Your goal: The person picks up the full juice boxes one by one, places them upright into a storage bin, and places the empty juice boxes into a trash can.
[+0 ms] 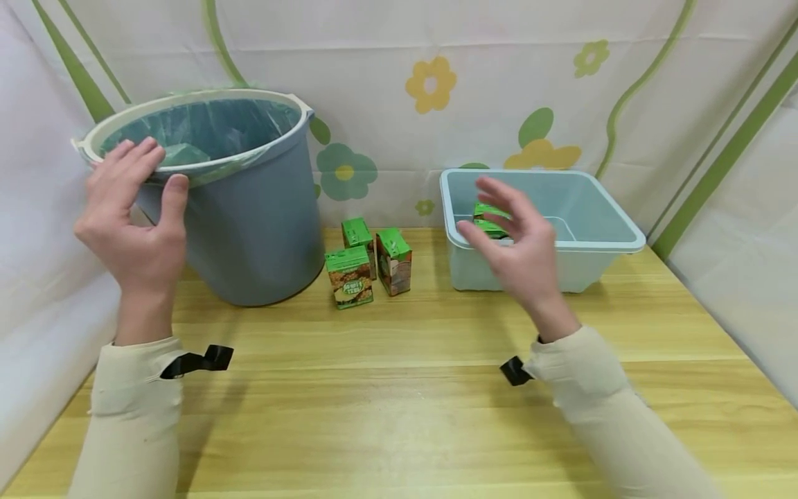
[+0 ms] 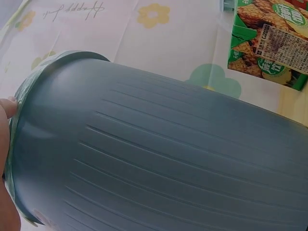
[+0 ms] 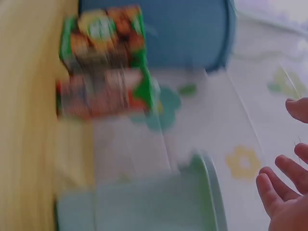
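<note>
My left hand (image 1: 134, 215) is at the near left rim of a blue-grey bin (image 1: 255, 222), fingers extended and thumb spread away from them. A thin green plastic bag (image 1: 206, 132) lines the bin. In the left wrist view, a fingertip (image 2: 8, 107) shows beside the bag's folded edge. Over the near left side of a light blue plastic tub (image 1: 598, 245), my right hand (image 1: 526, 256) is held with spread, slightly bent fingers and nothing in it. Behind its fingers, green-topped packaging (image 1: 489, 220) shows partly inside the tub. Right wrist view is blurred.
Three small green-topped food cartons stand grouped on the wooden table (image 1: 399, 416) between bin and tub: a front one (image 1: 350, 281), a right one (image 1: 394, 263) and a partly hidden rear one (image 1: 357, 232). A flower-printed white curtain (image 1: 374, 83) hangs behind.
</note>
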`<action>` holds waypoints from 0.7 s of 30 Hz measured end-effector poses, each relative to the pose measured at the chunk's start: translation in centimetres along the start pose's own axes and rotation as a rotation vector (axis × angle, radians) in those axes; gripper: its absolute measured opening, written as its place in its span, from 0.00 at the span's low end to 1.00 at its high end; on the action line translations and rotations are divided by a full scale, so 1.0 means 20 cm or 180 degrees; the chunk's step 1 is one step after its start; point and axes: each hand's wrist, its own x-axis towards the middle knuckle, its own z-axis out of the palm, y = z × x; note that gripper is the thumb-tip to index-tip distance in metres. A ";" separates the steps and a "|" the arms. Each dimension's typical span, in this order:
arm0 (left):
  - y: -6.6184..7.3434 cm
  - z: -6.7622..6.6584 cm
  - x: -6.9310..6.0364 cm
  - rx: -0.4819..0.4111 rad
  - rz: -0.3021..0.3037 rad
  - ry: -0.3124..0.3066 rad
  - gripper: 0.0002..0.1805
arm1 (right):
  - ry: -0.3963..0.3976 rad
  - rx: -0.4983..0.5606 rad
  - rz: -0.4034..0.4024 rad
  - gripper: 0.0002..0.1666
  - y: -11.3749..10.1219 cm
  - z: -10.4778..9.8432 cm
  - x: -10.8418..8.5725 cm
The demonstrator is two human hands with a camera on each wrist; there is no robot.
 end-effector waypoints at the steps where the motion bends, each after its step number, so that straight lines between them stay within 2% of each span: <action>1: 0.00 0.00 0.00 0.0014 0.0006 -0.0007 0.19 | -0.0087 0.0003 -0.0013 0.36 -0.01 0.04 -0.01; 5: -0.01 0.00 0.00 0.0030 0.0004 -0.0019 0.18 | -0.0362 -0.0026 -0.0042 0.36 -0.02 0.20 -0.05; 9: -0.01 -0.01 0.00 0.0030 -0.0005 -0.0020 0.18 | -0.0517 -0.0120 0.0076 0.38 0.00 0.31 -0.09; 15: 0.00 -0.01 0.01 0.0022 -0.0006 -0.0032 0.18 | -0.0537 -0.0418 0.0327 0.35 0.07 0.42 -0.13; 21: 0.01 -0.01 0.01 0.0024 -0.0004 -0.0040 0.18 | -0.0582 -0.0817 0.0364 0.32 0.14 0.48 -0.14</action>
